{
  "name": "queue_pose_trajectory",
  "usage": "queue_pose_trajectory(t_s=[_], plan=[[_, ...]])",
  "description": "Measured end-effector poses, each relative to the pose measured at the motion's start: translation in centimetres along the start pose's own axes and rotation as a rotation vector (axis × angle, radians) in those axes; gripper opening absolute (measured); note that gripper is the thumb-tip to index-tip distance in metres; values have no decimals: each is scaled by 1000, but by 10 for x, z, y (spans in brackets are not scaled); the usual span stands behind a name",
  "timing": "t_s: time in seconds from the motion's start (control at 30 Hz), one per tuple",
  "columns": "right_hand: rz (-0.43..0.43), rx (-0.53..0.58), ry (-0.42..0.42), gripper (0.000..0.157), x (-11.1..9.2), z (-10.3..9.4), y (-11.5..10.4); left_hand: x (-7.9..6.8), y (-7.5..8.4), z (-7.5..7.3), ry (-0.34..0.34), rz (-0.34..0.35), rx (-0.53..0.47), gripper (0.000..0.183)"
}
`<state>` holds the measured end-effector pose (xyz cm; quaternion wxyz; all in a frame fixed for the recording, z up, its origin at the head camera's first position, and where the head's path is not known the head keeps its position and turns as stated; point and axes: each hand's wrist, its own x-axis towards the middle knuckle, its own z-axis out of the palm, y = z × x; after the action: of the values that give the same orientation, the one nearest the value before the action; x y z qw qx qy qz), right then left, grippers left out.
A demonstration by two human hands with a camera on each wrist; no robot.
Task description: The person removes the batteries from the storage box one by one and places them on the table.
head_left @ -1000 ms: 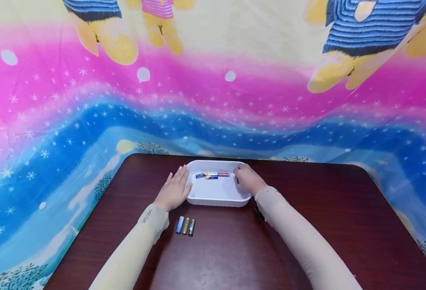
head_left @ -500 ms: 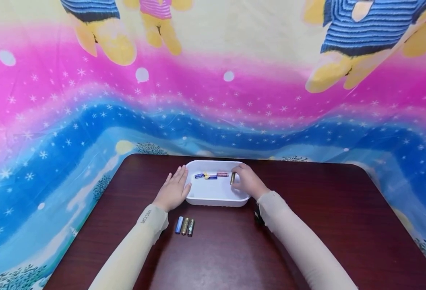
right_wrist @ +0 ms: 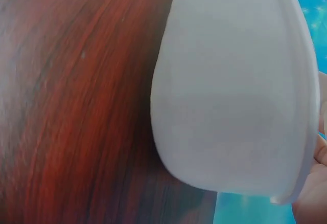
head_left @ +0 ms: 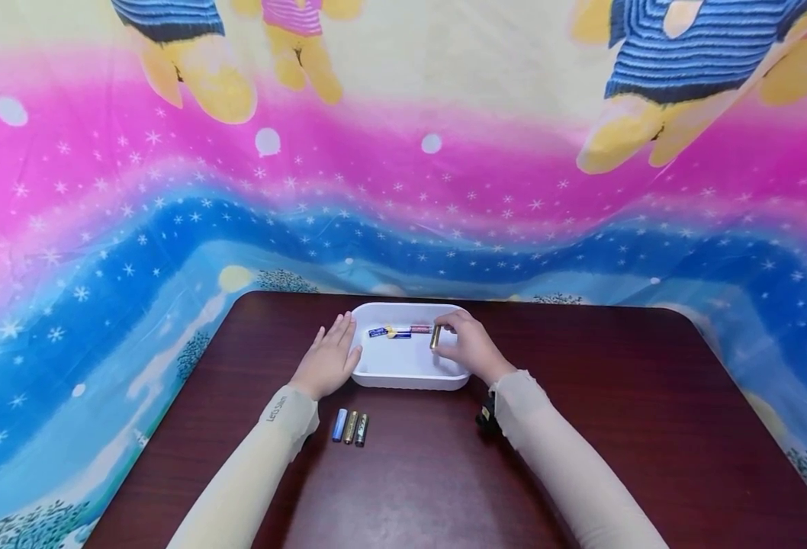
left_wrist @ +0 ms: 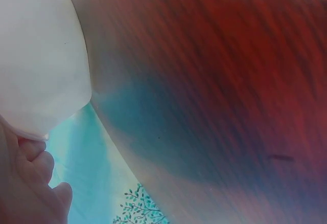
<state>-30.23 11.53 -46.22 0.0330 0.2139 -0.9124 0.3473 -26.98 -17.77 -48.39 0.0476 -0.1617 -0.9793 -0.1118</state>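
Observation:
A white plastic tray [head_left: 410, 380] stands near the table's far edge. My right hand [head_left: 470, 347] reaches over its right end and pinches a gold battery [head_left: 435, 337] between thumb and fingers, held upright-looking within the rim. Straight-fingered, my left hand [head_left: 324, 358] rests against the tray's left end. Toward the back inside lie a blue battery [head_left: 377, 332], another blue one with a yellow end [head_left: 400, 335], and a red battery [head_left: 420, 329]. Each wrist view shows mostly the tray's outer wall [right_wrist: 230, 91], with part of a hand [left_wrist: 36, 178] at its rim; the gold battery is hidden there.
Three batteries lie side by side on the dark wooden table [head_left: 417, 488] in front of the tray: one light blue [head_left: 339, 425], one gold [head_left: 352, 428], one dark with gold [head_left: 361, 430]. A printed cloth [head_left: 376, 206] hangs behind the table. A black device [head_left: 487, 414] shows under the right wrist.
My right hand has drawn the gold battery leftward from the tray's right end, bringing it into plain sight. My left hand stays at the tray's left side.

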Motion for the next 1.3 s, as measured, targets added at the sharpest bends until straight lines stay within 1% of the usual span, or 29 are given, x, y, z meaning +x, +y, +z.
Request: queue_pose_trajectory(t_s=[0.3,0.47,0.67,0.87,1.03,1.3], plan=[[-17,145,78,45,-9,-2,-9,0,-1,1,15,13,-6,61],[-10,215,111,45,-15,-1,-12,0,0,0,4,7,-1,61],[31,334,116,49,-24,3,-17,-1,1,-2,-20,-10,7,61],[74,395,136,50,-32,5,-25,-1,3,-3,-10,-3,10,61],[66,439,146,51,-39,6,-32,0,2,-2,-15,-2,12,61],[30,540,156,50,-51,11,-43,0,1,0,-14,-8,-6,61]])
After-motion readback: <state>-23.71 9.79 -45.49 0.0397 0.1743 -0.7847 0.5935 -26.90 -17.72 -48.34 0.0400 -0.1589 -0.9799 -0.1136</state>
